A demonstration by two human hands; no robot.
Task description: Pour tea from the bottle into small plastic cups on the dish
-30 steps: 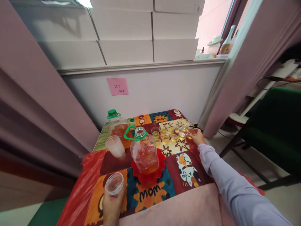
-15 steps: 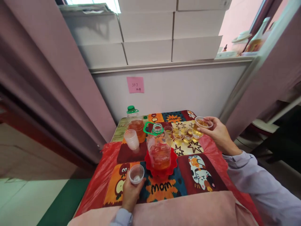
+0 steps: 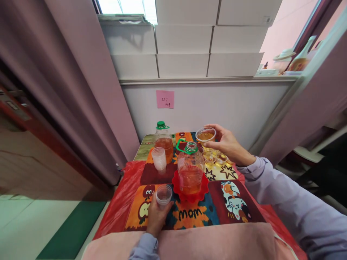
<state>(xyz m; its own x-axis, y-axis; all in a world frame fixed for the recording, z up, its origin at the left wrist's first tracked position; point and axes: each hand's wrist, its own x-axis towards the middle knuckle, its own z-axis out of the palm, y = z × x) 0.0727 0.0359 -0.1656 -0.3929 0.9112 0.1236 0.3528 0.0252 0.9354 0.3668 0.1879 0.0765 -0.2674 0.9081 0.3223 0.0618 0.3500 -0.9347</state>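
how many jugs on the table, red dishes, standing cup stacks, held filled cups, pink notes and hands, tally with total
Jugs: 2 (front jug, rear jug)
Red dish: 1
Standing cup stack: 1
Filled cup held: 1
Pink note: 1
Hands: 2 (left hand, right hand)
Total: 8

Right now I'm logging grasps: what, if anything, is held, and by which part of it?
The right grip holds a cup of amber liquid by its side, near the rim; the left grip holds a clear cup around its side.
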